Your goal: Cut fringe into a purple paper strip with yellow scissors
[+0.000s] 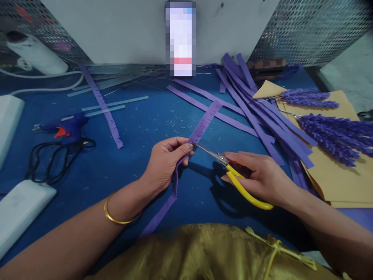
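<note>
The left hand (163, 159) pinches a purple strip (206, 120) between thumb and fingers; its fringed part lies beyond the hand, its plain tail hangs toward the body. The right hand (259, 171) is curled around yellow-handled scissors (247, 192), the blade tips at the strip's edge beside the left thumb. Farther right, loose purple strips (233, 81) lie heaped near brown paper (349, 190) bearing purple flowers (335, 134). To the left lie a blue glue gun (72, 126), its chamber's contents hidden, and clear sticks (128, 102). Behind the left mesh (52, 23), red and pink things are blurred.
</note>
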A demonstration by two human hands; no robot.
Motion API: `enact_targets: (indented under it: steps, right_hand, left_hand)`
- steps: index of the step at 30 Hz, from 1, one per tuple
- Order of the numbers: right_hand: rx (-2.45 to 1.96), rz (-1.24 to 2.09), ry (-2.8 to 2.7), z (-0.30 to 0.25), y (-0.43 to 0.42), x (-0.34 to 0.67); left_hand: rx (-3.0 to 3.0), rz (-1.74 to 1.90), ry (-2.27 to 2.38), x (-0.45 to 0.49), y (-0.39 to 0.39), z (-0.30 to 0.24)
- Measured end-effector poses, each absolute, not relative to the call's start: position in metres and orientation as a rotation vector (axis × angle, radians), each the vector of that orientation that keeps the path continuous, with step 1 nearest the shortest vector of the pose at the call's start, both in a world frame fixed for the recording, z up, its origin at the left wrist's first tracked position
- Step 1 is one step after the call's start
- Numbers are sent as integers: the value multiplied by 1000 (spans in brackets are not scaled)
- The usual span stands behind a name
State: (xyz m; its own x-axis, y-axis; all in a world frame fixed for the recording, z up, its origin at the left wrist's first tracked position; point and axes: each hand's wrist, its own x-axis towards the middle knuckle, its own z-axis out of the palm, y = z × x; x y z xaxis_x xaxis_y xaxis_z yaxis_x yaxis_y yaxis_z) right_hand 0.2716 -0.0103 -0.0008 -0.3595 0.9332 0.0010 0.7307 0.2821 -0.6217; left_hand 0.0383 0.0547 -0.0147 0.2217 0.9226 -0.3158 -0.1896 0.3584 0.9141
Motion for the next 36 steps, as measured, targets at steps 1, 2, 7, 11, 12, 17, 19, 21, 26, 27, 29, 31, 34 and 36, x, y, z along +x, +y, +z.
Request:
enact_targets:
  steps: [1,2,7,11,12,17,19,21,26,27,29,31,34,36]
  right_hand:
    - [-1503,750,-2198,-1,-10,272]
    - [-1500,739,-2202,-1,-11,272]
    - [-1478,706,-2195,-3,-11,272]
    - [-1477,699,-2199,-3,-12,273]
    - [-1475,700,-2198,-3,-12,273]
    - [-1468,722,-2199,-3,-11,272]
    - [-1476,719,-2198,-4,-11,271]
    - [-1493,708,-2192,-5,-12,270]
    - [-1492,706,-2191,-6,-12,269]
    - [-1481,707,-2196,-5,-12,269]
    - [-1462,703,-2206,-4,-12,270]
    - [-1450,695,-2211,-3,-12,271]
    - [-1455,683,-2214,-2,-12,272]
    - [-1455,679,-2218,-2,-12,272]
  left_hand:
    - [877,922,1053,38,55,-15]
    - [875,921,1050,38,55,-15]
    - [865,919,1040,39,54,-15]
    - [862,926,1032,39,55,-15]
    - [863,926,1030,39,55,-16]
    - [855,924,1025,38,55,-17]
    - [853,925,1027,38,55,-17]
    - [854,919,1027,38,55,-17]
    - [867,897,1028,37,56,-16]
    - [868,897,1029,37,56,-16]
    - [872,898,1023,37,56,-16]
    - [879,896,1016,38,56,-17]
    - [883,891,1019,38,56,-17]
    - [882,889,1019,38,56,-17]
